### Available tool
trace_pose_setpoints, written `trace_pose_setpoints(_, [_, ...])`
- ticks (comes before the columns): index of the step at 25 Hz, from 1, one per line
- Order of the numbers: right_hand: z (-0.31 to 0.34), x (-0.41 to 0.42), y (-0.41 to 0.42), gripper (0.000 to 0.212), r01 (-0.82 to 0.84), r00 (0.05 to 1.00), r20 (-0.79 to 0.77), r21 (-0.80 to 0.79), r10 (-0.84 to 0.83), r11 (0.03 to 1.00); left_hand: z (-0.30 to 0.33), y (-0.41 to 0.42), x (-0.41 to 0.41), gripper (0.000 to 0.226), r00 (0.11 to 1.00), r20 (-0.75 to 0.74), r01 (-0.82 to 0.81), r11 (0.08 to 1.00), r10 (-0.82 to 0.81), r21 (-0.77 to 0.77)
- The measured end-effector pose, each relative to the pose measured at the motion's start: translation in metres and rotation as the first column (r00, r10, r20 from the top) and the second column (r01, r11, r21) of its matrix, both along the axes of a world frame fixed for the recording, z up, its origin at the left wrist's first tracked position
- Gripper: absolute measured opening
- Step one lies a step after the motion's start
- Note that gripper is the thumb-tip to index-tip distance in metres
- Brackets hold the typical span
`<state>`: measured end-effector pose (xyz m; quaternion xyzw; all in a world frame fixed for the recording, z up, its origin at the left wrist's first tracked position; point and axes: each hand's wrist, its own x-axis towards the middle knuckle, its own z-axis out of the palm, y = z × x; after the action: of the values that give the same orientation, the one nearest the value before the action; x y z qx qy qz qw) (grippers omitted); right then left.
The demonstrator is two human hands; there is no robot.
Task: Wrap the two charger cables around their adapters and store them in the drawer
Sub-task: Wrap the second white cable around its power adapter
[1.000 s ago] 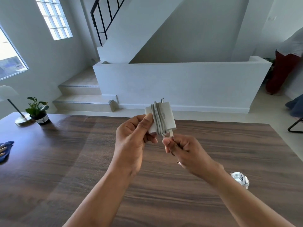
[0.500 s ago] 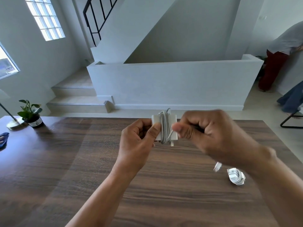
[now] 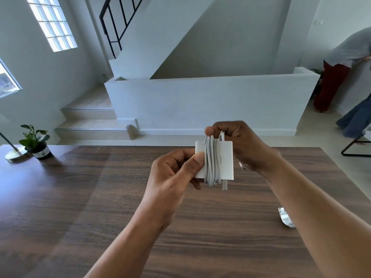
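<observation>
A white square adapter (image 3: 225, 157) is held up above the wooden table (image 3: 80, 197), with its grey-white cable (image 3: 210, 163) wound several times around its middle. My left hand (image 3: 172, 177) pinches the adapter's left edge. My right hand (image 3: 241, 143) reaches over the top and right side, thumb on the cable coil, gripping the cable's end near the top. A plug end sticks out below the adapter. The second charger (image 3: 287, 218), wrapped in its cable, lies on the table at the right, partly hidden behind my right forearm. No drawer is in view.
A small potted plant (image 3: 36, 142) and a lamp base (image 3: 14, 155) stand at the table's far left corner. Beyond the table are steps, a low white wall, and a person bending over at the far right beside a black chair frame (image 3: 355, 145).
My right hand rose from below the adapter, swung across its front and now sits over its top, carrying the cable end around. The view shifted slightly.
</observation>
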<state>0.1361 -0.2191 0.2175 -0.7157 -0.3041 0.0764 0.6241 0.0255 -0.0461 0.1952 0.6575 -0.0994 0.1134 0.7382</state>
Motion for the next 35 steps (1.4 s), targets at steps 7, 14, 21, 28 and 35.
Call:
trace_pose_setpoints(7, [-0.063, -0.032, 0.01, 0.021, 0.022, 0.976, -0.219, 0.196, 0.022, 0.98, -0.018, -0.002, 0.003, 0.038, 0.997, -0.067, -0.056, 0.993, 0.049, -0.106])
trace_pose_setpoints(14, [-0.083, -0.06, 0.001, 0.031, 0.102, 0.978, -0.194, 0.125, -0.076, 0.987, -0.012, 0.001, 0.015, 0.025, 0.991, -0.101, -0.112, 0.972, 0.093, -0.206])
trace_pose_setpoints(21, [-0.046, -0.105, 0.0, 0.031, 0.249, 0.93, 0.321, -0.189, -0.18, 0.95, -0.015, 0.009, 0.024, 0.028, 0.947, -0.132, -0.308, 0.945, 0.294, -0.111])
trace_pose_setpoints(28, [0.005, -0.086, -0.01, 0.021, 0.387, 0.864, 0.423, -0.213, -0.273, 0.897, -0.017, -0.005, 0.015, 0.021, 0.962, -0.071, -0.267, 0.963, 0.264, -0.024])
trace_pose_setpoints(35, [-0.002, -0.076, -0.005, 0.011, 0.352, 0.922, 0.191, -0.053, -0.336, 0.935, -0.022, -0.007, 0.012, 0.033, 0.961, -0.093, -0.27, 0.959, 0.262, -0.089])
